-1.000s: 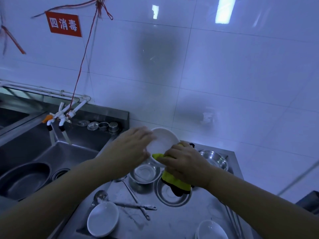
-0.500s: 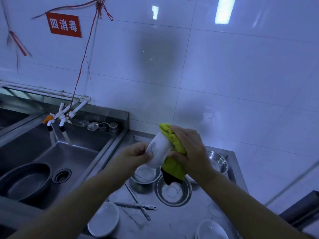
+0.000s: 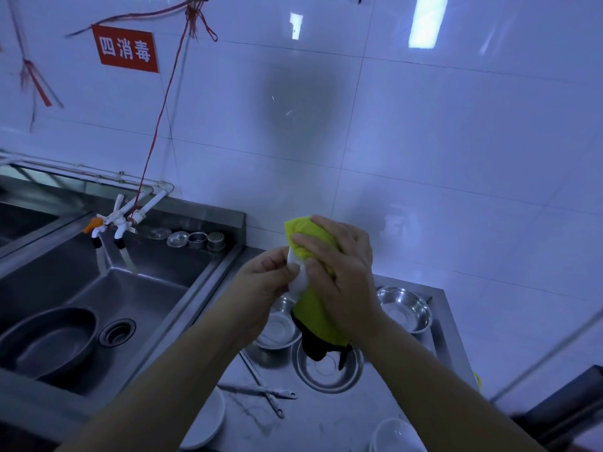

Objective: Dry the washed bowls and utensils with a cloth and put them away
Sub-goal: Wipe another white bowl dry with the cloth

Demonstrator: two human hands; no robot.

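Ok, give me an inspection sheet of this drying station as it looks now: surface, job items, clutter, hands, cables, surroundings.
Surface: steel counter beside a sink, streaked.
Job's things: white bowl held up, mostly wrapped in yellow cloth; steel bowls and utensils on the counter.
Clutter: dark basin in the sink; small strainers on its ledge.
Grippers: left hand pinches the bowl's rim; right hand presses the cloth on it.
Cables: red string running down to the taps.
Surroundings: white tiled wall, red sign.
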